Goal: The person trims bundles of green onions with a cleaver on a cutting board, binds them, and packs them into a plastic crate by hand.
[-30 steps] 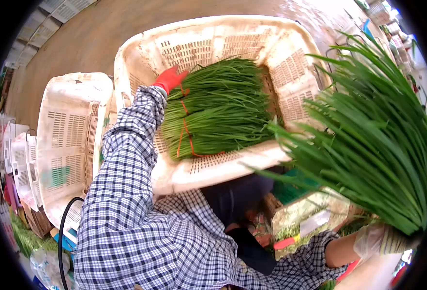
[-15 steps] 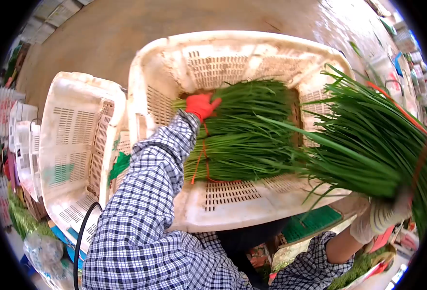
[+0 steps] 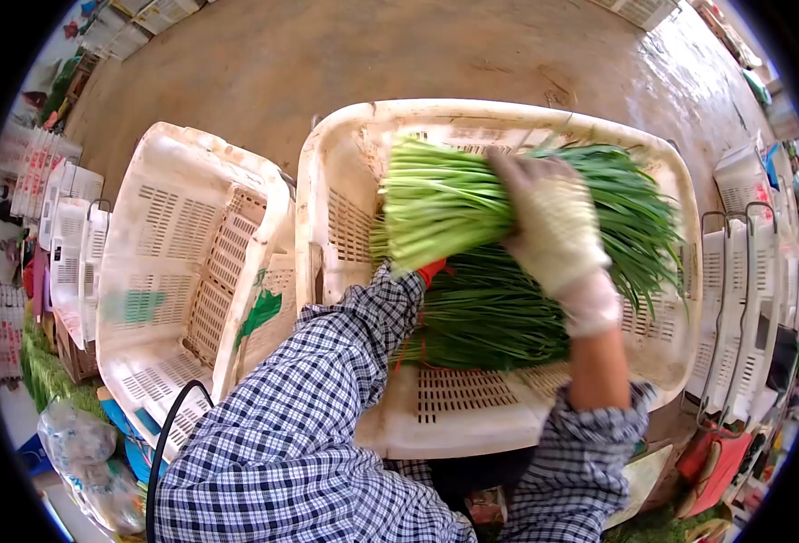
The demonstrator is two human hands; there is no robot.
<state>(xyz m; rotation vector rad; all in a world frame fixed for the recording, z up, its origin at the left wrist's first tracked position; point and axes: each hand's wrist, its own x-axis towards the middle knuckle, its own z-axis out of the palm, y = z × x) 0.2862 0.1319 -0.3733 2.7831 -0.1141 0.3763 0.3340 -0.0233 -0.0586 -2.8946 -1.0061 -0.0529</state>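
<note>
My right hand, in a pale knitted glove, is closed round the middle of a bunch of garlic chives. The pale cut stems point left and the dark leaves fan out to the right. This bunch is over the far part of a big white plastic basket. More tied garlic chives lie below it in the basket. Only a bit of red glove shows of my left hand, at the basket's left side beneath the held bunch; its fingers are hidden.
Left of the basket stands another white basket, with a green scrap beside it. A black cable curves by my left sleeve. White crates with metal handles stand at the right. Clear plastic bags lie lower left.
My right hand has brought the bunch from the far right to over the basket, its stems now pointing left. My left hand, seen among the chives before, is now mostly covered.
</note>
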